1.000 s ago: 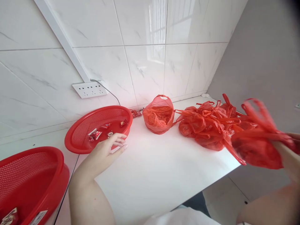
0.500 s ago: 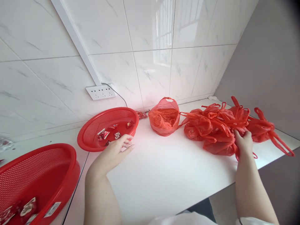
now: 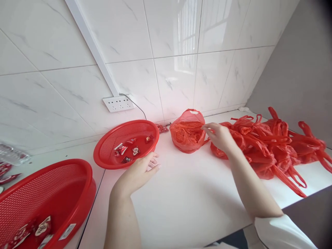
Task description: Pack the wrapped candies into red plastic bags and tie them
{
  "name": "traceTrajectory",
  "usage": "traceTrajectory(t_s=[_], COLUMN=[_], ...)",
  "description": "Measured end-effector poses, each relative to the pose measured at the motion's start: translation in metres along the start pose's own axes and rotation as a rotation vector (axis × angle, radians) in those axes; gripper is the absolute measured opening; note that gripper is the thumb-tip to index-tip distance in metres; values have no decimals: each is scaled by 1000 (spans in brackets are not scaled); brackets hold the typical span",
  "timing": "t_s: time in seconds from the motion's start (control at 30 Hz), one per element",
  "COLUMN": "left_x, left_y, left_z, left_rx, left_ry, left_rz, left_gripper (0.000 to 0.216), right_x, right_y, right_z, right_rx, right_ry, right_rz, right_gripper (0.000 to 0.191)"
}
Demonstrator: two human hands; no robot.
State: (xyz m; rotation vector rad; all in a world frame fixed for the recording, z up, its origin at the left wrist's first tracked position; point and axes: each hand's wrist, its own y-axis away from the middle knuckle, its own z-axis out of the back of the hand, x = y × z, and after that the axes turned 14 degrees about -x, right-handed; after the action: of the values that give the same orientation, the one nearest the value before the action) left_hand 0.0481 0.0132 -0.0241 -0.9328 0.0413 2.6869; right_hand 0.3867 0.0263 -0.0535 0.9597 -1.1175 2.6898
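My left hand (image 3: 145, 167) hovers at the front right rim of a red plastic basket (image 3: 103, 155), its fingers loosely bent and apart, with nothing in them. Inside that basket lie several small wrapped snacks (image 3: 135, 150). My right hand (image 3: 219, 135) is at the right edge of an upright red plastic bag (image 3: 185, 141), fingers reaching toward its mouth; whether they touch it I cannot tell. Crumpled red plastic fills the inside of that bag. To the right of my right hand is a pile of tied red plastic bags (image 3: 261, 152).
A second red basket (image 3: 85, 193) with a few wrapped snacks stands at the near left. Behind it lies a clear plastic bottle (image 3: 12, 155). A power strip (image 3: 118, 103) is on the tiled wall, its cable running down behind the far basket. A grey panel bounds the right side.
My right hand has let go of a tied bag on the pile and moved left to the upright bag. The view has shifted slightly; my left hand stays by the basket.
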Motion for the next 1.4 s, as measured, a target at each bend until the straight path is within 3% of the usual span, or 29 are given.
traceTrajectory(t_s=[0.07, 0.13, 0.27, 0.33, 0.43, 0.6, 0.67, 0.73, 0.83, 0.97, 1.13, 1.2, 1.27, 1.4], left_x=[1, 1, 1, 2, 3, 5, 5, 5, 3, -1, -2, -1, 0, 1], left_y=[0, 0, -3, -3, -3, -5, -6, -7, -10, -15, -19, -19, -18, -18], left_z=[-1, -2, -4, -4, -4, -5, -6, -6, -7, -9, -15, -16, -16, -16], left_rx=[-11, -16, -2, 2, 5, -8, 1, 21, 49, 72, 108, 112, 111, 100], left_ry=[4, 12, 10, 2, -2, -3, 8, 16, 5, -29, -53, -52, -51, -46], left_rz=[1, -4, 0, 9, 19, 32, 34, 45, 81, 84, 60, 58, 61, 57], left_gripper=[42, 41, 41, 41, 41, 39, 39, 40, 41, 40, 38, 38, 39, 40], right_x=[1, -5, -19, -21, -17, -5, -2, -2, -5, -7, -1, 2, 4, 11], right_y=[-13, -22, -24, -22, -21, -26, -27, -27, -27, -25, -18, -17, -18, -21], right_z=[-36, -69, -110, -118, -115, -89, -80, -75, -72, -77, -90, -94, -94, -83], right_rx=[178, 274, 329, 348, 275, 154, 128, 8, -139, 14, 191, 226, 170, -69], right_ry=[92, 186, 297, 308, 299, 264, 208, 143, 41, -90, -32, 27, -30, -527], right_rz=[-111, -195, -339, -366, -330, -306, -302, -261, -216, -201, -45, -60, -139, -315], right_gripper=[28, 32, 68, 70, 51, 30, 40, 47, 39, 22, 40, 31, 17, 29])
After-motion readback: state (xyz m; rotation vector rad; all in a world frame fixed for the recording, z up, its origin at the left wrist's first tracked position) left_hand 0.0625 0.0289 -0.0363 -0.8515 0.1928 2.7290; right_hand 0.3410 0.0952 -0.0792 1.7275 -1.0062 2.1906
